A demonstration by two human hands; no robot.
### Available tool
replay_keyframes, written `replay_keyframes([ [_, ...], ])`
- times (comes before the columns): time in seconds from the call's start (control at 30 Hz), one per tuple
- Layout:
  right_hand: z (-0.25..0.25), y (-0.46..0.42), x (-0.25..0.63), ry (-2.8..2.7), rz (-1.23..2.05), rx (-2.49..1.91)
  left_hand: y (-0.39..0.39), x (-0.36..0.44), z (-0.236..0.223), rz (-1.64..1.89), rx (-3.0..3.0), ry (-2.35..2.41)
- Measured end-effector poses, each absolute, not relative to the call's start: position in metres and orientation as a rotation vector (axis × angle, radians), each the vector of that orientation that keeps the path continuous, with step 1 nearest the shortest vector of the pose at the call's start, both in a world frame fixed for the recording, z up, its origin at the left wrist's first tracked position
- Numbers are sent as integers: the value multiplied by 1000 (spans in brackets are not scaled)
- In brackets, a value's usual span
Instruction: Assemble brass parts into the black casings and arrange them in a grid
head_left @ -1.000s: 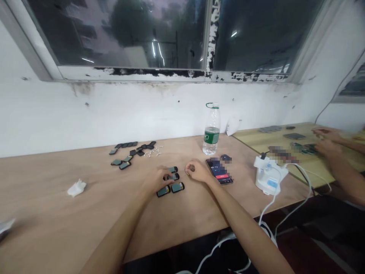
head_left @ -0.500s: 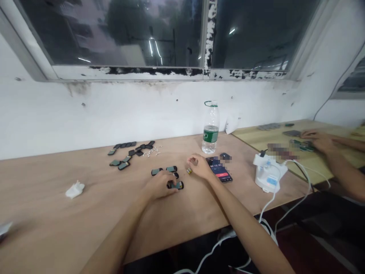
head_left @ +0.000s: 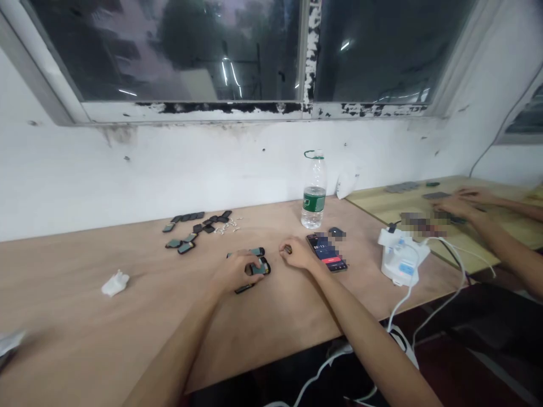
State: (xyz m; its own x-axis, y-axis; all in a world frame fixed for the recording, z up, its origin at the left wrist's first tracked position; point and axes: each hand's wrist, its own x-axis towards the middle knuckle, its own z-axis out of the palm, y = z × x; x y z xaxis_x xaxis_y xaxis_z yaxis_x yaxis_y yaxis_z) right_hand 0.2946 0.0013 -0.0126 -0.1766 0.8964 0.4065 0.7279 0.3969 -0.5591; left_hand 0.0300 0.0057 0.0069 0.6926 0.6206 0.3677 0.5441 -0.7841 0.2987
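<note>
My left hand [head_left: 236, 270] rests on a cluster of small black cases with teal faces [head_left: 257, 252] near the middle of the wooden bench [head_left: 127, 328]; its fingers curl around one of them [head_left: 259, 268]. My right hand [head_left: 297, 253] sits just to the right, fingers pinched on a tiny dark part [head_left: 288, 249]. Between the two hands lies a narrow gap of bare wood.
More black cases [head_left: 190, 223] and small white bits [head_left: 227, 226] lie further back left. A crumpled tissue [head_left: 115, 283] is at left. A water bottle [head_left: 314, 191], a phone with a timer [head_left: 326, 252] and a white charger with cables [head_left: 401, 257] stand right. Another person's hands [head_left: 460, 204] work at far right.
My left hand shifted among the cases, sliding them about and closing on one. My right hand stayed beside the phone, pinching the small part, and dropped slightly toward the bench.
</note>
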Motion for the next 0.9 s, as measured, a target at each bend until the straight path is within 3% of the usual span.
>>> replay_keyframes([
  [0.4, -10, 2, 300, -1812, 265, -1347, 10, 28, 3, 763, 2608, 987],
  [0.63, 11, -22, 277, -1963, 907, -925, 12, 27, 0, 933, 2563, 940],
  [0.9, 3, -25, 265, -1956, 834, -964, 8, 27, 1, 939, 2610, 931],
])
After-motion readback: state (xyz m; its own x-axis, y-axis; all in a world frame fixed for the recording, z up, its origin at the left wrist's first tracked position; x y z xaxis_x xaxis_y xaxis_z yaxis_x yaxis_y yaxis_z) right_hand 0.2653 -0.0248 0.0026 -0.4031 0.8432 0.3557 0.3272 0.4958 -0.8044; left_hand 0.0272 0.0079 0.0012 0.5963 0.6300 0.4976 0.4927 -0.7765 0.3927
